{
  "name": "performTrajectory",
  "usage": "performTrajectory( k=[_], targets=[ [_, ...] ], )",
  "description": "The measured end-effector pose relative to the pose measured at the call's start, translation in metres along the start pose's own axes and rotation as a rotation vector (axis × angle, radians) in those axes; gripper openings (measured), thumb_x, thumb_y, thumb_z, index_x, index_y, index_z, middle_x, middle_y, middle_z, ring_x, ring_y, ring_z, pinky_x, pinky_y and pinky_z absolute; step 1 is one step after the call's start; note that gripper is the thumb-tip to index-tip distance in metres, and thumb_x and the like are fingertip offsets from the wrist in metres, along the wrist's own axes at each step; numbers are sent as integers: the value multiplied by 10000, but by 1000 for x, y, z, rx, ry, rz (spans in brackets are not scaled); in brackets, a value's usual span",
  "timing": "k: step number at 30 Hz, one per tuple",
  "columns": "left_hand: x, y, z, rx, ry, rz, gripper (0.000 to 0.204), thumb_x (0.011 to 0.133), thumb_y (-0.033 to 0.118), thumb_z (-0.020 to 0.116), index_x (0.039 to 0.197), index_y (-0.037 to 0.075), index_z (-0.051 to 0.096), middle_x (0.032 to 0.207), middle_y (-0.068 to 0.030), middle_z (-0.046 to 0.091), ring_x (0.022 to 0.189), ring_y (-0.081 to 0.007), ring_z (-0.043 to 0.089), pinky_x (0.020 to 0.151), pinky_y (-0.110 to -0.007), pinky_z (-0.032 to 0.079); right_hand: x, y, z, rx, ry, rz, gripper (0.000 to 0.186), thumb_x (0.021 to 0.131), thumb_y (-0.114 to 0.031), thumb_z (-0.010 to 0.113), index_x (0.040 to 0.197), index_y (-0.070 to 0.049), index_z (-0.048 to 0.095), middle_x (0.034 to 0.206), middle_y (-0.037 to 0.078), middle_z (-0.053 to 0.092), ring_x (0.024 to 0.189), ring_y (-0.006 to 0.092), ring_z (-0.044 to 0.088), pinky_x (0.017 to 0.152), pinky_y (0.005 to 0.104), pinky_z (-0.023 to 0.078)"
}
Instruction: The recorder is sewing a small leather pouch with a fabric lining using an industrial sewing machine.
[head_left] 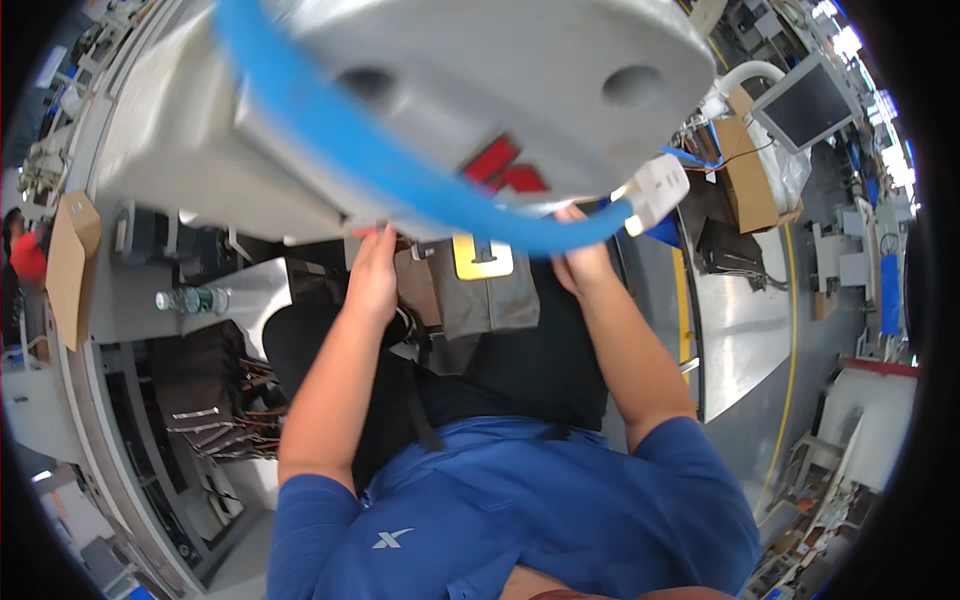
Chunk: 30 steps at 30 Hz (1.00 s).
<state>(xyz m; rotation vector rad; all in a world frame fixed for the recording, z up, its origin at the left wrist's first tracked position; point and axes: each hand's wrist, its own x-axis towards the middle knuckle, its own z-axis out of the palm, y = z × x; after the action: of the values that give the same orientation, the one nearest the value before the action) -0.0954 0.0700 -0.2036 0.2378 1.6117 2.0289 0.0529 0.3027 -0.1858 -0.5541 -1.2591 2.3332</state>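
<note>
Both arms reach up so the left hand and right hand clamp the lower edge of a large grey housing, steadying it overhead, a blue strap looped across it.

Grey bench — water bottle, cardboard
</note>
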Motion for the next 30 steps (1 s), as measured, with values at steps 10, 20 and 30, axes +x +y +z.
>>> performTrajectory(
  k=[10,20,30],
  targets=[
    [-56,4,17,-244,-582,-639,323,1030,238,590,1235,-2,655,1131,-121,712,974,-212,700,847,-371,564,-37,49,11,191,-291,751,360,1059,-186,516,1367,-10,579,1295,175,658,1136,294,676,944,465,579],
    [-82,109,30,-100,-676,192,301,1076,182,490,1232,-21,647,1115,-59,712,1018,-130,621,910,-302,506,-85,-60,67,199,-636,-422,520,1038,-46,456,1545,16,355,1582,193,416,1458,369,412,1219,558,287],
    [-45,128,25,712,-578,1046,586,708,124,783,1279,96,657,1327,-219,622,1212,-415,620,954,-437,544,-90,-74,112,-1179,-430,-965,706,681,-229,953,1241,41,618,1200,115,689,1083,263,673,965,346,506]
  ],
)
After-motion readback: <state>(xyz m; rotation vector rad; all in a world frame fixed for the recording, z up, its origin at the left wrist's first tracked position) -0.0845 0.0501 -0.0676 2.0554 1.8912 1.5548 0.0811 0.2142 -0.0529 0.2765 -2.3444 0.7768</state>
